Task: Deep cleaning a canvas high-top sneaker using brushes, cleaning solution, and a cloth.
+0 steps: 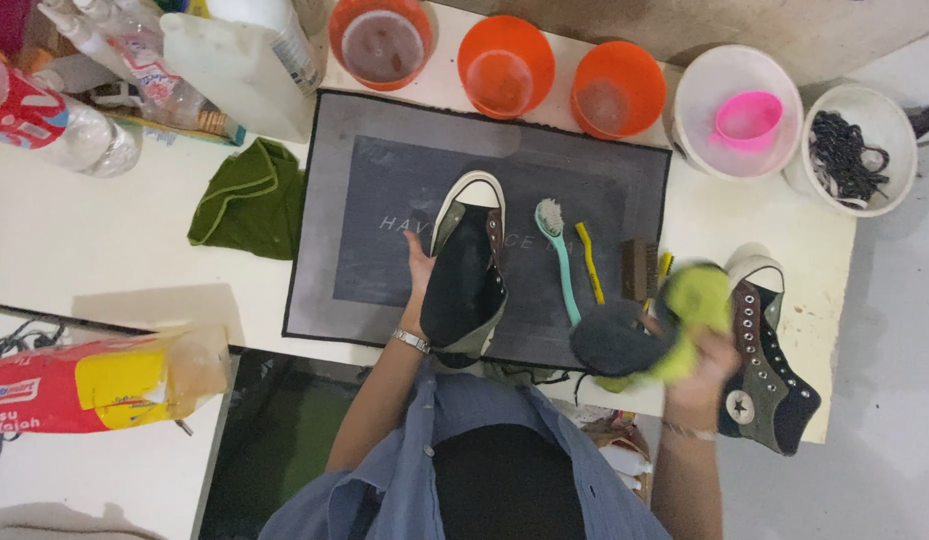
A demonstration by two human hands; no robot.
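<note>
Sneaker [468, 262] lies on the dark grey mat [385, 200], mid worktop [135, 250]. Long axis runs near-far: white rubber toe cap points away from the person, heel end toward the body, at the mat's near edge. It's a high-top, dark upper w/ olive-green side panels, brown strip by the eyelets, white toe; laces not visible.

Left hand [419, 272] rests against the sneaker's left side, fingers laid on the upper, grip loosely wrapped on it; silver bracelet on the wrist.

Right hand [697, 360] is at the worktop's right front, grip pinching a yellow-green cloth [697, 300] bunched over a dark pad [610, 338]; blurred, exact finger hold can't tell.

Second sneaker [770, 350], same kind, lies just right of that hand, toe also pointing away.
</note>
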